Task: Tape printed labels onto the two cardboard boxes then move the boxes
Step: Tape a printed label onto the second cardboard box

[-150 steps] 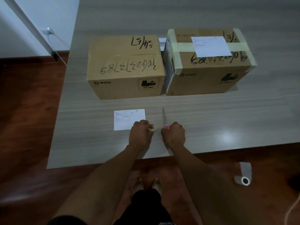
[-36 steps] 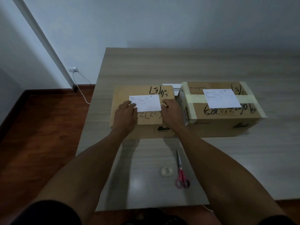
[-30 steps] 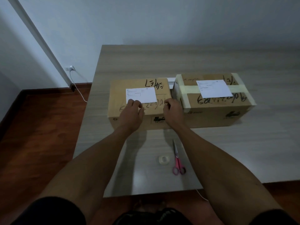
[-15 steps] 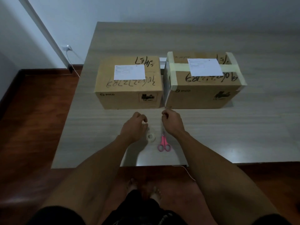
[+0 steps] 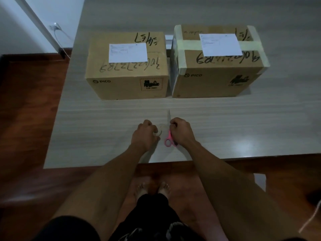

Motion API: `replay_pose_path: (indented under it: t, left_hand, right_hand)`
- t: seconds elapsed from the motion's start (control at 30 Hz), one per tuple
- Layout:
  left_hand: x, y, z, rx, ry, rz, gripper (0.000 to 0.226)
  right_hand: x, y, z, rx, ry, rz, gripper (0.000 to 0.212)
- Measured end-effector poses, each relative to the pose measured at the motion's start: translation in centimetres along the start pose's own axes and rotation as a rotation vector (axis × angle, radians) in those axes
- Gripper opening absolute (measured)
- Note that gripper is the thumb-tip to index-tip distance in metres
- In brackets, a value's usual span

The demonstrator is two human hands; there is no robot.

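Two cardboard boxes stand side by side on the table. The left box [image 5: 128,73] carries a loose white printed label [image 5: 128,52] on its top. On the right box [image 5: 218,70], a label [image 5: 220,44] lies over pale tape bands. Near the front edge, my left hand [image 5: 145,134] curls its fingers round a small clear tape roll [image 5: 160,132]. My right hand [image 5: 181,131] curls over the middle of the pink-handled scissors [image 5: 169,141], whose blade points toward the boxes.
The wood-grain table [image 5: 104,119] ends just behind my wrists and at the left. A wall socket with a cable [image 5: 56,27] is at the far left. White paper [image 5: 259,181] lies on the floor at the right.
Both hands left the label lying on the left box and came back to the front of the table. They now close on the tape roll and the scissors. The view tilted down.
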State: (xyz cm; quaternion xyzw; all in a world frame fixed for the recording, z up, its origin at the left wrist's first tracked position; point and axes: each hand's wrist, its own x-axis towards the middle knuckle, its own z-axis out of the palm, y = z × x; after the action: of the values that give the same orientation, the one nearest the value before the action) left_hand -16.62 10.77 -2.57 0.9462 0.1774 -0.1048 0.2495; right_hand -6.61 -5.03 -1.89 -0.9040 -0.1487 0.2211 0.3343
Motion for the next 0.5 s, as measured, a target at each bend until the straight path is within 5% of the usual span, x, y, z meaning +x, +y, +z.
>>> replay_pose_path:
  t: [0.23,0.5]
  left_hand:
    - [0.1,0.5,-1.3,-0.159,0.084,0.112,0.021]
    - [0.8,0.9,-5.0,-0.209,0.079,0.159,0.032]
  right_hand:
    - [0.4,-1.0,-0.2,0.059,-0.084,-0.049,0.033]
    - [1.6,-5.3,-2.6,0.147,-0.113,-0.167,0.036]
